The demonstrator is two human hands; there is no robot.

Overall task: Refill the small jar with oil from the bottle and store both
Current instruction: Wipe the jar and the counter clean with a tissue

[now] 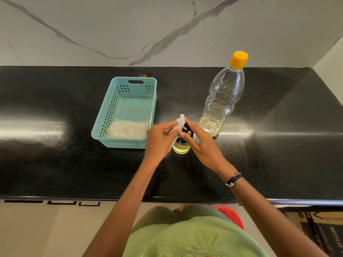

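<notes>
Small jar: the small jar [181, 147] stands upright on the black tabletop [278, 154], near the middle, between the basket and the bottle; pale yellow oil shows in its lower part and a black top sits on it.
Left hand: the left hand [160, 140] pinches a white tissue [178, 125] against the jar's left side and top, fingers curled round the paper.
Right hand: the right hand [202, 143] rests on the jar's black top, thumb and fingertips curved around it; whether it truly grips the top or only steadies it is hard to tell from above.
Bottle: the clear bottle [220, 106] with an orange cap [239, 59] stands upright just behind and to the right of the jar, apart from the right hand, oil filling only its lower part.
Basket: the teal basket [111, 110] lies left of the jar, its near right corner just beside the left hand; a folded white cloth [128, 129] lies in its near end.
Edges: the tabletop's front edge runs across below the forearms; its back edge meets the marble wall [111, 25]; a side wall closes the far right corner.
Open room: bare tabletop stretches wide to the left of the basket and to the right of the bottle, and between the jar and the front edge.
</notes>
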